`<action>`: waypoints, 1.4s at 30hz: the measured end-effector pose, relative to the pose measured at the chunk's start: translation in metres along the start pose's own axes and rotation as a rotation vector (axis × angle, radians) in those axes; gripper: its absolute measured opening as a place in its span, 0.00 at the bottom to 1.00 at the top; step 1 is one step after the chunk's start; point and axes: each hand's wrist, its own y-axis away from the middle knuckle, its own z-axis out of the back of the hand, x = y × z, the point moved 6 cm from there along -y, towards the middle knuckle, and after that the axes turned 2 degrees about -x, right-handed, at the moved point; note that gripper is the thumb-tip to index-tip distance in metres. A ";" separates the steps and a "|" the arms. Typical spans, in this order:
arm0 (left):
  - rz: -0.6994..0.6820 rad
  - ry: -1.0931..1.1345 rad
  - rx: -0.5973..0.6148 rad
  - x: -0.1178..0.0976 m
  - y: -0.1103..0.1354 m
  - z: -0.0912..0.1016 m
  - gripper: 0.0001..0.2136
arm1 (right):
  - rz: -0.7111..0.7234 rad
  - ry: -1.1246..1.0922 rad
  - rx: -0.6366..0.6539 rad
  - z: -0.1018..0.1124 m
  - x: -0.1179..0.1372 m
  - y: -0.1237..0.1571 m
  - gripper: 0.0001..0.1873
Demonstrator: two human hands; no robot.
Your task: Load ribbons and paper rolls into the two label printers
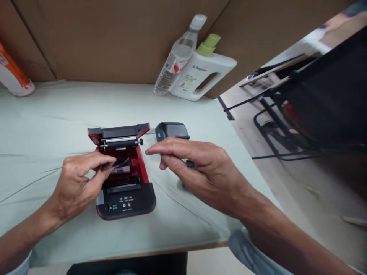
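Red-and-black printer (142,168) sits on the cloth-covered bench (114,107), just to the right of the left hand (82,175) and a little way left of the right hand's fingertips, so the left hand is clearly the nearer of the two. Its long axis runs away from the person, the far end leaning slightly left; the raised lid (120,132) stands beyond the left hand's fingertips, and the front panel (140,200) lies to the near right of them. The left hand reaches in over the printer's left edge, back of the hand up, thumb and forefinger nearly meeting above the open bay, pinching what looks like a thin, see-through strip (118,165) (its far part is hard to tell from a pale lilac piece just below). The right hand (205,164) hangs over the bench with its forearm coming in from the lower right, fingers stretched out toward the printer and thumb tucked below the forefinger; it is loosely open, with nothing seen between the fingers, and its fingertips stand apart from the printer's right wall. Just past that hand's fingers lies a dark handheld device (172,130), partly hidden by them.
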 end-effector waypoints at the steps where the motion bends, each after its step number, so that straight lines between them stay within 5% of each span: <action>1: 0.031 0.000 -0.007 0.003 -0.002 0.000 0.06 | -0.012 -0.006 -0.015 0.001 -0.001 0.003 0.18; 5: 0.045 -0.011 -0.005 0.001 -0.006 -0.001 0.05 | -0.025 -0.032 -0.029 -0.001 -0.005 0.016 0.16; 11: -0.291 -0.128 0.118 -0.028 0.012 -0.006 0.14 | 0.091 0.021 -0.076 -0.012 0.005 0.038 0.15; 19: -0.428 -0.287 0.202 -0.048 0.048 -0.009 0.16 | 0.369 0.350 -0.118 -0.063 0.039 0.080 0.20; 26: -0.329 -0.300 0.382 -0.047 0.050 -0.001 0.21 | 0.373 0.399 -0.301 -0.088 0.042 0.092 0.13; 28: -0.305 -0.248 0.317 -0.045 0.041 0.009 0.21 | 0.391 0.390 -0.370 -0.088 0.043 0.092 0.13; 33: -0.080 -0.243 -0.121 -0.017 0.003 0.048 0.19 | 0.387 0.382 -0.431 -0.091 0.046 0.093 0.14; 39: 0.133 -0.029 -0.128 0.036 -0.024 0.036 0.26 | 0.354 0.377 -0.404 -0.101 0.045 0.100 0.20; 42: 0.191 0.122 -0.118 0.046 -0.022 0.028 0.27 | 0.362 0.389 -0.441 -0.104 0.043 0.104 0.20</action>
